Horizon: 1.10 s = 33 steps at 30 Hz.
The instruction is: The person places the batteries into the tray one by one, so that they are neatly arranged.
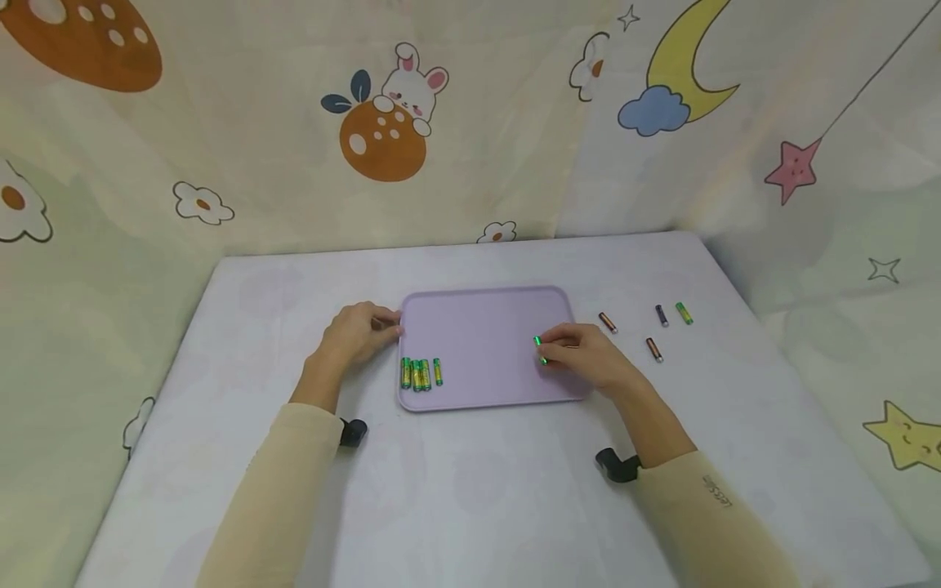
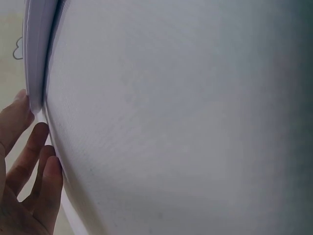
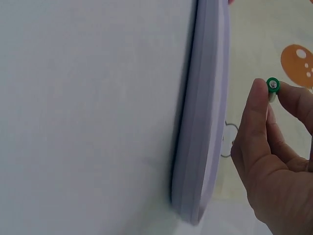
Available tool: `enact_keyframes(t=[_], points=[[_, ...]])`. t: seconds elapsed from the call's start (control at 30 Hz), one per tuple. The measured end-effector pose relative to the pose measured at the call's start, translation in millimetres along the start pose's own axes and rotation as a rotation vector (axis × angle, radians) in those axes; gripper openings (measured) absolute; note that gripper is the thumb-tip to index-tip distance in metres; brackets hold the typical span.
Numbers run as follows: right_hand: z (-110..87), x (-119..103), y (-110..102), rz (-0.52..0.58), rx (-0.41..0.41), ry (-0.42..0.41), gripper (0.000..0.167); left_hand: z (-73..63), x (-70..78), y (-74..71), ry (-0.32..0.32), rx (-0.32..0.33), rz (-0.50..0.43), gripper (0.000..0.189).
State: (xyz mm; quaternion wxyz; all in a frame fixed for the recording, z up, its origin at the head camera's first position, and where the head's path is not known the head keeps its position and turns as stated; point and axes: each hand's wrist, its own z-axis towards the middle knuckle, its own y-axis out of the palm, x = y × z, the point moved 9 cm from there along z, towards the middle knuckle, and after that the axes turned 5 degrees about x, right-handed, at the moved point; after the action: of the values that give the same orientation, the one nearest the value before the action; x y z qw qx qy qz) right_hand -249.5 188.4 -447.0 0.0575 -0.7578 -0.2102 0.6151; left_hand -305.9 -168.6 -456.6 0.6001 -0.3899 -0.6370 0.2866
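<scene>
My right hand point(image 1: 584, 355) pinches a green battery point(image 1: 540, 349) between thumb and fingertips, over the right part of a lilac tray point(image 1: 485, 343). In the right wrist view the battery's metal end point(image 3: 273, 84) faces the camera, beyond the tray's rim. At the tray's left edge, my left hand point(image 1: 356, 333) touches the rim with its fingertips. The left wrist view shows its fingers point(image 2: 51, 183) loosely extended beside the rim, holding nothing. Several green-and-yellow batteries point(image 1: 425, 375) lie side by side in the tray's lower left corner.
Right of the tray, on the white table point(image 1: 470, 490), lie a brown battery point(image 1: 608, 322), a second brown battery point(image 1: 654, 349), a dark battery point(image 1: 662, 315) and a green-and-yellow battery point(image 1: 684, 313). A cartoon-printed cloth point(image 1: 279, 122) hangs behind the table and along its sides.
</scene>
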Motion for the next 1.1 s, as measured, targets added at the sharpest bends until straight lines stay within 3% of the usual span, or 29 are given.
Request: enact_keyframes(t=[0.3,0.53,1.1], points=[[9.8,-8,53,-0.078,-0.056,0.012,0.026,1.3,2.1,3.9,0.017,0.003,-0.008,0.041],[15.9,-17,83,-0.063,-0.071,0.023,0.023,-0.2,0.5,2.3,0.001,0.012,0.011,0.041],[29.6,-30,122,-0.060,-0.070,0.046,0.022,0.3,-0.4,-1.2,0.011,0.011,0.006,0.041]])
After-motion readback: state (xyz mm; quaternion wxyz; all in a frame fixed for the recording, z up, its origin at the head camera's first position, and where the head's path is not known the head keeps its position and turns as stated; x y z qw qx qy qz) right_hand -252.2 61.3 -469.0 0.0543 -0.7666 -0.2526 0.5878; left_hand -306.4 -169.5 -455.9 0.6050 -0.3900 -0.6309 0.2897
